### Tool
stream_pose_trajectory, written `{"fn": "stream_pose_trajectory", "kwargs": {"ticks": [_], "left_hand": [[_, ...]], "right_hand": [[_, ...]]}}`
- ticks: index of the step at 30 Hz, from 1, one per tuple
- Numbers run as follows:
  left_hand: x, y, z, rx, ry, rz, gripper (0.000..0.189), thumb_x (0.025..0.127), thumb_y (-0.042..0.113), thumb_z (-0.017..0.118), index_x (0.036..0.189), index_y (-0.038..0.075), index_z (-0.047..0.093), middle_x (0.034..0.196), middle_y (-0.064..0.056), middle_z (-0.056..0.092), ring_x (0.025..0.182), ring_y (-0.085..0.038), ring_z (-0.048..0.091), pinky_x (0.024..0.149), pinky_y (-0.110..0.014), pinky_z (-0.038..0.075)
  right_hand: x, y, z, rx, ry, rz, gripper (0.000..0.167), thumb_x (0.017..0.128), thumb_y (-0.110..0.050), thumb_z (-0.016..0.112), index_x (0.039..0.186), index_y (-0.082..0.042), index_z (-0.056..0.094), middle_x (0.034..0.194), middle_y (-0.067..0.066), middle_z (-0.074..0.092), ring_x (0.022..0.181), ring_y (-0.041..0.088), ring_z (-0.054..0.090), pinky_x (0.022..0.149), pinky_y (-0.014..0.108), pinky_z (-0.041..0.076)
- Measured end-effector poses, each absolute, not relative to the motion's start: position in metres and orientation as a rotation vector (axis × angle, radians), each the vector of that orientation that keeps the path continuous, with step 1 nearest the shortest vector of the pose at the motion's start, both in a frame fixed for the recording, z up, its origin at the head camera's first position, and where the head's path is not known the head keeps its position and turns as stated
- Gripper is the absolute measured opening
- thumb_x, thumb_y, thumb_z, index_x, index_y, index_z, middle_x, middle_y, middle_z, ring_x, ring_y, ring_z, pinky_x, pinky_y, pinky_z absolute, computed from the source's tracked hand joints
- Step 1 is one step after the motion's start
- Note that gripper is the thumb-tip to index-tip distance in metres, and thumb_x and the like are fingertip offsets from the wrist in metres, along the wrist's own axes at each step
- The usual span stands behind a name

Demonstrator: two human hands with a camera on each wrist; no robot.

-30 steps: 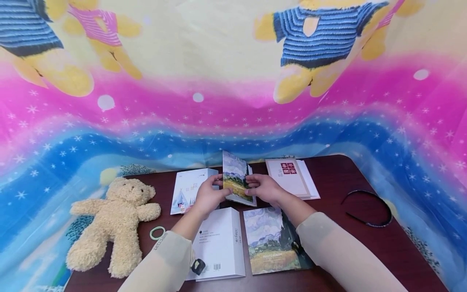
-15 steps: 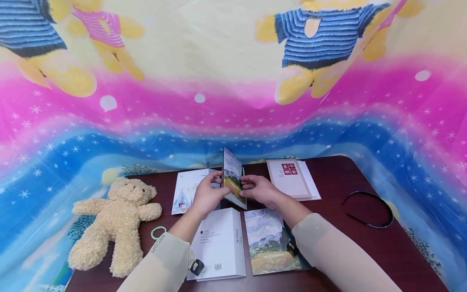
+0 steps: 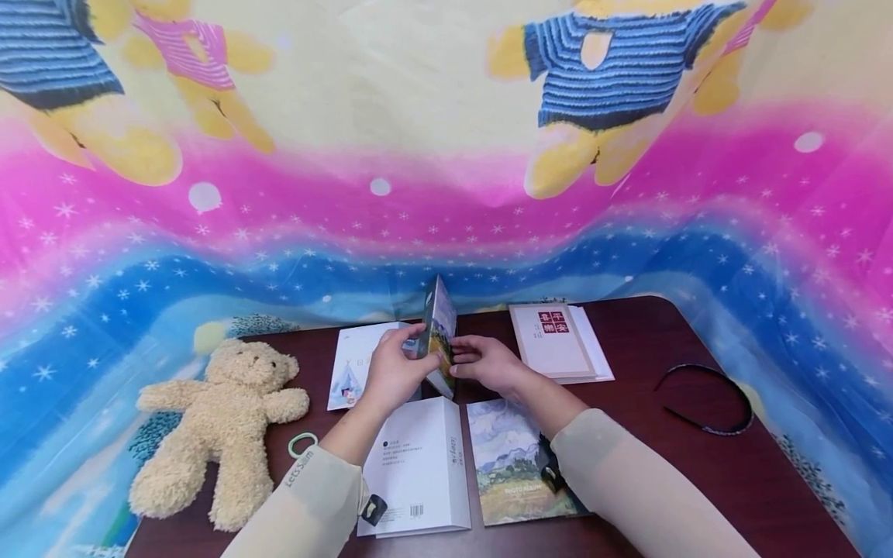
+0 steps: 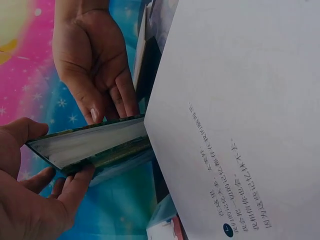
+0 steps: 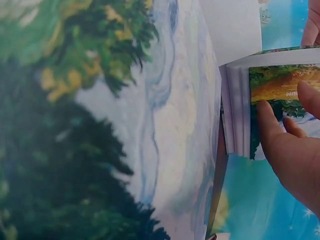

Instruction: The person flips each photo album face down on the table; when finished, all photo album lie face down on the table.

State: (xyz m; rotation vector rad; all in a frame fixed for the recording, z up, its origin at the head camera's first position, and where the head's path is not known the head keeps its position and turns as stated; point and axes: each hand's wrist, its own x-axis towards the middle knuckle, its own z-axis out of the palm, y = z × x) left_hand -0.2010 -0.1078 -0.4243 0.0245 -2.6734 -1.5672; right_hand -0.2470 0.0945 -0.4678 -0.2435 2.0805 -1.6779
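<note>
A small photo album (image 3: 445, 329) with a painted landscape cover stands upright, turned nearly edge-on to the head view. My left hand (image 3: 398, 368) grips its near left side, thumb on one cover and fingers on the other, as the left wrist view shows. From the right, my right hand (image 3: 488, 364) touches the landscape cover with extended fingertips. The thick pages (image 5: 236, 112) show at the album's edge in the right wrist view. Below the hands lie a white book (image 3: 418, 465) with a barcode and a larger landscape photo album (image 3: 505, 473), the latter partly covered by my right sleeve.
A teddy bear (image 3: 216, 418) lies at the left of the dark table (image 3: 628, 473), with a green hair tie (image 3: 302, 456) beside it. Behind are a tent-picture book (image 3: 346, 384) and a book with red characters (image 3: 551, 349). A black headband (image 3: 746, 403) lies at right.
The small album has turned from showing its cover broadly to standing nearly edge-on. My right hand has shifted left with it, while my left hand keeps its grip.
</note>
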Motion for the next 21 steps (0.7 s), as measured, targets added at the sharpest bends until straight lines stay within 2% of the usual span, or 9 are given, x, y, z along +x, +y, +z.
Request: {"fn": "stream_pose_trajectory", "kwargs": {"ticks": [15, 21], "left_hand": [[-0.198, -0.114, -0.413, -0.096, -2.755, -1.435, 0.062, 0.089, 0.033, 0.082, 0.144, 0.013, 0.062, 0.139, -0.009, 0.056, 0.104, -0.022, 0.068, 0.074, -0.037, 0.061], [-0.197, -0.113, -0.412, -0.085, -2.773, -1.400, 0.063, 0.087, 0.034, 0.083, 0.143, 0.014, 0.063, 0.136, -0.008, 0.057, 0.105, -0.023, 0.064, 0.074, -0.038, 0.060]], "right_hand": [[-0.249, 0.089, -0.471, -0.310, 2.019, -1.679, 0.059, 0.098, -0.011, 0.072, 0.152, -0.008, 0.050, 0.142, 0.011, 0.061, 0.132, 0.027, 0.059, 0.101, 0.039, 0.054], [-0.249, 0.091, -0.465, -0.322, 1.972, -1.720, 0.060, 0.098, -0.012, 0.071, 0.153, -0.008, 0.048, 0.144, 0.011, 0.058, 0.130, 0.027, 0.060, 0.101, 0.041, 0.055]]}}
